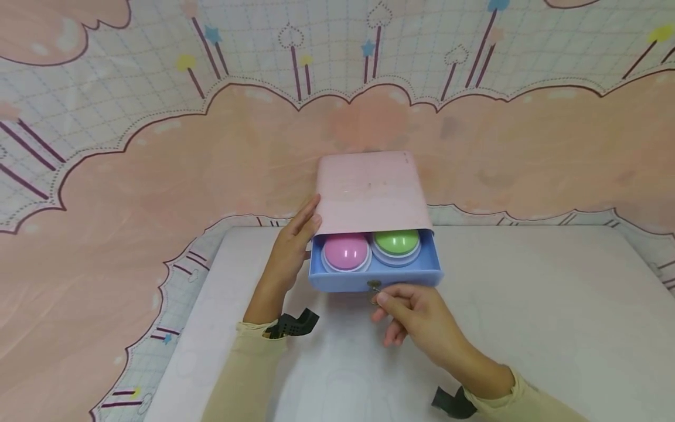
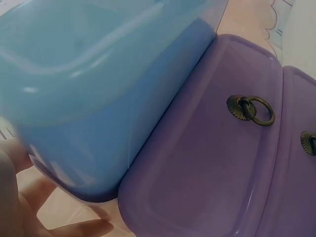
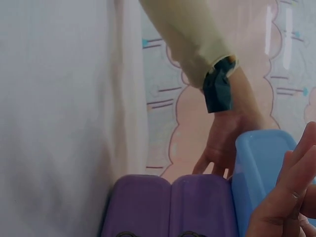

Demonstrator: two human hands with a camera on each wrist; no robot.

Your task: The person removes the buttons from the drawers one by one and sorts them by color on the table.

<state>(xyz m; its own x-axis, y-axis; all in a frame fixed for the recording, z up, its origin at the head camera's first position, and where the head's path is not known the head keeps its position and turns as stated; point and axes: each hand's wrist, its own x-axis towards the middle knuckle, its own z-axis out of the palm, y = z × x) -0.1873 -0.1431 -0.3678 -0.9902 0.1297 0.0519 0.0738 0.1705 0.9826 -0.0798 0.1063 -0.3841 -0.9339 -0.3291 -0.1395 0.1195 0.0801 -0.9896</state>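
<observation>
Two domes, a pink dome (image 1: 346, 252) and a green dome (image 1: 396, 241), are sitting side by side on pale round bases inside a blue drawer (image 1: 337, 282), which is standing partly out of a pink cabinet (image 1: 369, 190) on the desk (image 1: 532, 310). The cabinet's edge is covering part of the green one. The right hand (image 1: 419, 313) is pinching the ring handle (image 1: 374, 284) at the drawer's front between thumb and forefinger. The left hand (image 1: 292, 249) is resting against the cabinet's left side, its fingers extended, not gripping. Beneath the blue drawer, two purple drawers (image 2: 197, 143) are sitting closed, each carrying its own brass-coloured ring. Both wrists are wearing dark straps (image 1: 299, 323), and a patterned cloth (image 1: 369, 126) is hanging behind.
</observation>
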